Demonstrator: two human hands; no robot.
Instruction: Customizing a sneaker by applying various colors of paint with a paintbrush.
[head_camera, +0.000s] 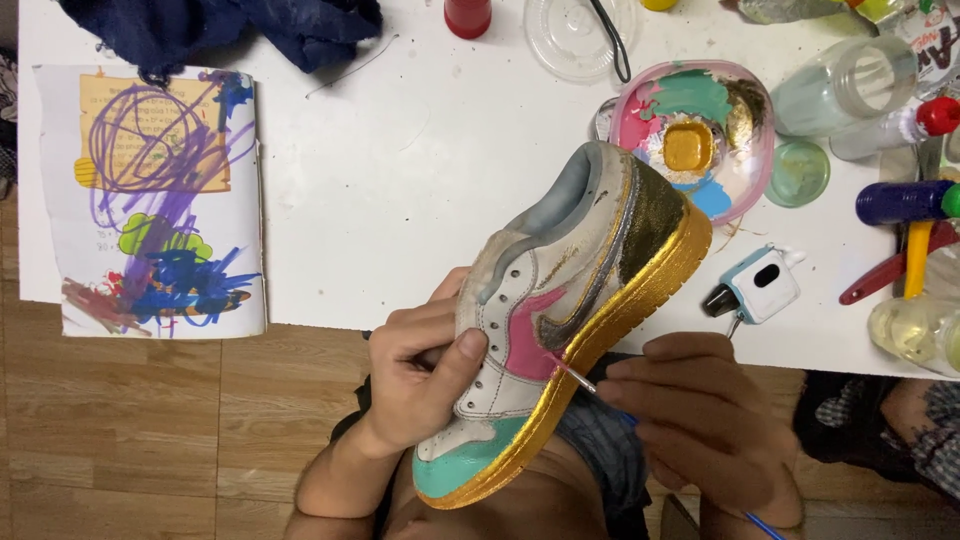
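Pinching a thin paintbrush (590, 385), the right hand (700, 425) touches the sneaker (570, 300) clasped by the left hand (425, 375).

White table (400, 170) stood over wooden floor (130, 430). Paint palette (740, 150) lay on it, toward right. Left of palette, far: scribbled paper sheet (150, 200), dark blue cloth (230, 30). Above palette: clear lid (575, 35). Right of palette: green cap (798, 172), plastic bottles (850, 90).
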